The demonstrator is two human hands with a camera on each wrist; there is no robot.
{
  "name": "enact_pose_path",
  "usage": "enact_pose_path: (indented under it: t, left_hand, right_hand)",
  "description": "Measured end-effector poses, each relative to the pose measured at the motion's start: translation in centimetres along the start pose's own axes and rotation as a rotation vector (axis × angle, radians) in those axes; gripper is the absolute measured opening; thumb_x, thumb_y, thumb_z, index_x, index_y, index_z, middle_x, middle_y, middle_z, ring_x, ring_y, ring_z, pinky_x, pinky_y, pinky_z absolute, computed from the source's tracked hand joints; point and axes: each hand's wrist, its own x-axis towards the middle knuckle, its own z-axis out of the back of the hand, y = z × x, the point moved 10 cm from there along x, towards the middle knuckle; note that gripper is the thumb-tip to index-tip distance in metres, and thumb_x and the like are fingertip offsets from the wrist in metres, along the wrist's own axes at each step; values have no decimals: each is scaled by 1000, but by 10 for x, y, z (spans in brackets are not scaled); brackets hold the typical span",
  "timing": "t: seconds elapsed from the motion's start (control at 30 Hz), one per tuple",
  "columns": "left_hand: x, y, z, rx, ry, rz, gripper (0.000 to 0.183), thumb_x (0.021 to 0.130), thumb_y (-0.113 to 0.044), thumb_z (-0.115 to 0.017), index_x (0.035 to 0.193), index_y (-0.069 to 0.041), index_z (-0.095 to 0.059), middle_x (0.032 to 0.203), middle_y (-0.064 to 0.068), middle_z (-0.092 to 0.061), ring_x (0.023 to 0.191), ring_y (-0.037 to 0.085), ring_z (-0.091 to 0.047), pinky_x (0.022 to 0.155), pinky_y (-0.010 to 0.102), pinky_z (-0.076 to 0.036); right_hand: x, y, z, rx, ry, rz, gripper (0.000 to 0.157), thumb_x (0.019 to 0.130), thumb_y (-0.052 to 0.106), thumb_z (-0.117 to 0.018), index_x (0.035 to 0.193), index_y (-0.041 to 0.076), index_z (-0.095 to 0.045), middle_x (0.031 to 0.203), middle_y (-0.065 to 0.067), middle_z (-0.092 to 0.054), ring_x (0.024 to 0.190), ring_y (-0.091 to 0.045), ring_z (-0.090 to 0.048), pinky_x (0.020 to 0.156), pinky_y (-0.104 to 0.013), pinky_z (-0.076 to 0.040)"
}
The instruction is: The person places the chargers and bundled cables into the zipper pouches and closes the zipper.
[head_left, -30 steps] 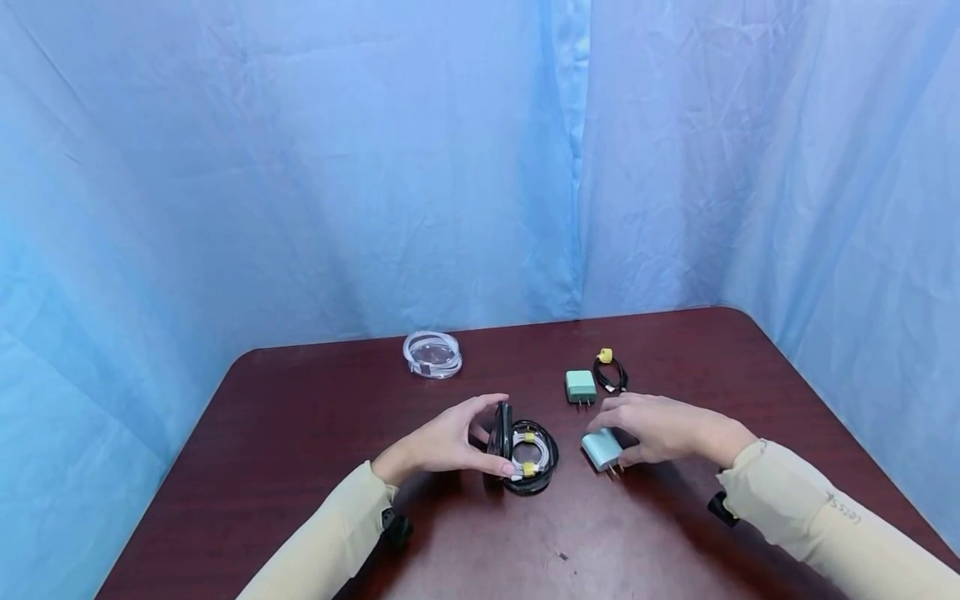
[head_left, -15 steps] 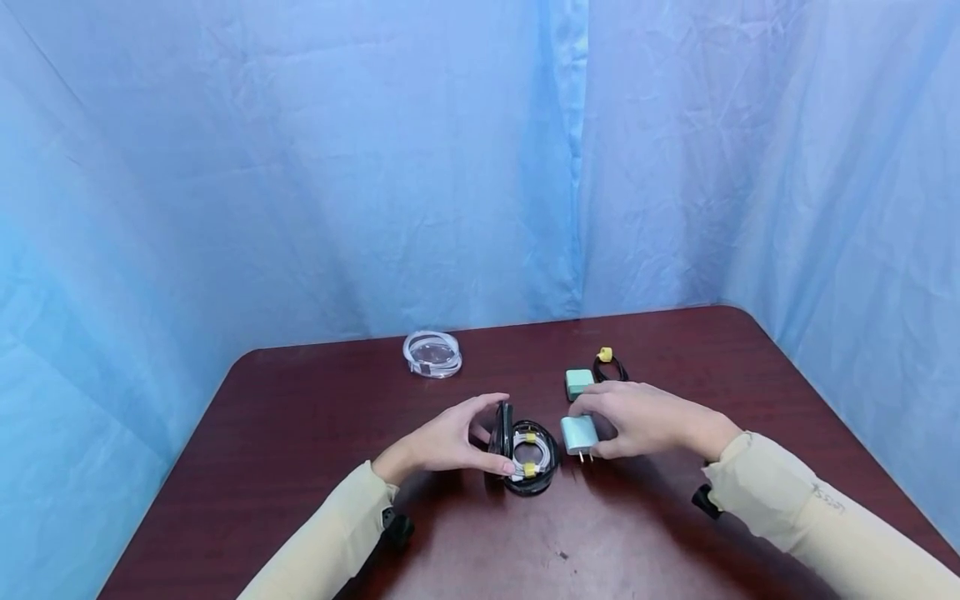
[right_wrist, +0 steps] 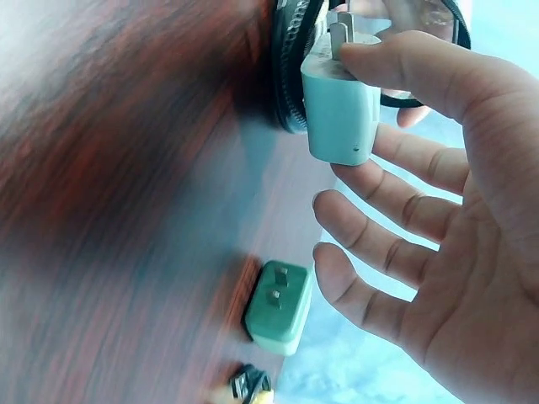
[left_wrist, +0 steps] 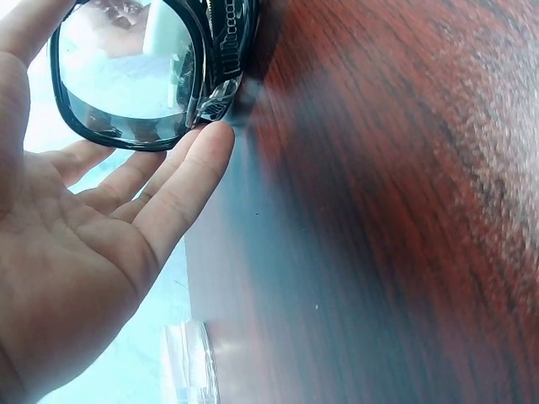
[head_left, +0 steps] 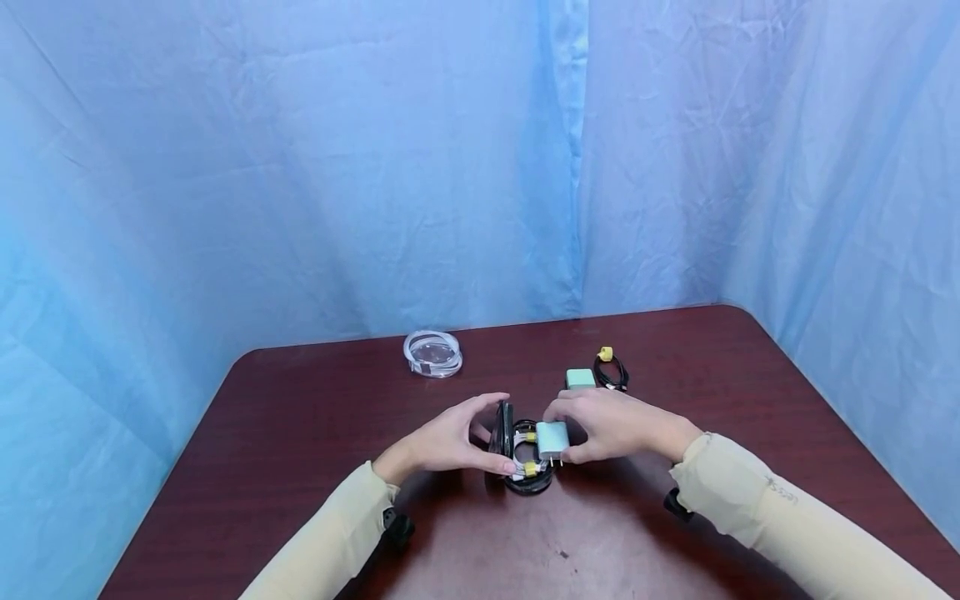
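Note:
A small round zippered case (head_left: 529, 487) with black trim lies unzipped on the table. My left hand (head_left: 450, 437) holds its clear lid (left_wrist: 126, 63) upright between thumb and fingers. Inside the case sits a coiled white cable (head_left: 519, 472) fastened with yellow ties. My right hand (head_left: 615, 423) pinches a pale blue charger plug (head_left: 552, 439) between thumb and fingers, its metal prongs (right_wrist: 339, 38) by the thumb. In the head view the charger overlaps the case's right side, covering part of the coil. The right hand's other fingers are spread apart.
Just behind my right hand stands a green charger plug (head_left: 580, 378). Beside it lies a coiled black cable (head_left: 619, 375) with a yellow tie. Further back on the left is a clear-wrapped white coil (head_left: 432, 355). Blue curtains (head_left: 480, 167) hang behind the dark red table (head_left: 337, 392).
My right hand has moved left with the blue charger, from beside the case to over its right side. The left hand and the raised lid have stayed put.

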Motion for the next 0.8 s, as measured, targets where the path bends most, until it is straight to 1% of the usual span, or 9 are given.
enact_pose_path:
  t: [0.07,0.13,0.23,0.33,0.53,0.7,0.8]
  left_hand:
    - [0,0,0,-2,0,2,95,80,-44,-86,158,-25,-34,147,-3,-47,107,12,-65,90,33,-53]
    - [1,0,-1,-7,1,-3,96,80,-43,-86,158,-23,-34,147,-3,-48,106,13,-65,90,32,-53]
    - [1,-1,-1,-9,3,-7,96,80,-43,-86,158,-22,-34,146,-2,-48,106,12,-65,89,32,-54]
    - [1,-1,-2,-12,3,-14,95,80,-42,-86,158,-22,-35,146,-1,-49,106,13,-65,90,33,-54]
    - [1,-2,-2,-21,6,-24,94,81,-39,-86,158,-21,-35,145,2,-49,106,14,-65,90,33,-54]
    - [1,-1,-3,-14,6,-11,95,81,-42,-85,158,-19,-34,146,0,-48,106,14,-65,89,31,-54]
    - [0,-2,-2,-17,4,-16,94,82,-39,-85,158,-17,-34,146,0,-49,106,16,-65,88,31,-54]
  right_hand:
    - [2,1,1,15,-15,8,38,87,31,-78,120,16,-68,112,7,-63,94,-9,-59,81,-35,-52]
    - [5,3,1,32,-26,21,37,87,30,-78,119,16,-68,111,7,-63,93,-9,-59,80,-35,-52]
    - [7,6,-2,51,-25,31,36,87,30,-78,119,15,-68,110,7,-63,91,-9,-58,78,-33,-51]
    - [10,7,-7,45,-18,34,36,86,30,-77,118,15,-68,107,7,-62,87,-8,-57,77,-31,-50]
    - [14,6,-14,46,-6,-9,38,86,34,-78,118,16,-68,105,9,-60,84,-8,-56,75,-31,-50]
    - [15,8,-14,54,5,-29,40,86,35,-81,118,15,-70,106,7,-62,87,-10,-59,77,-32,-50]
    - [17,10,-13,49,6,-33,40,85,35,-83,117,14,-71,105,6,-63,85,-9,-58,75,-32,-50]
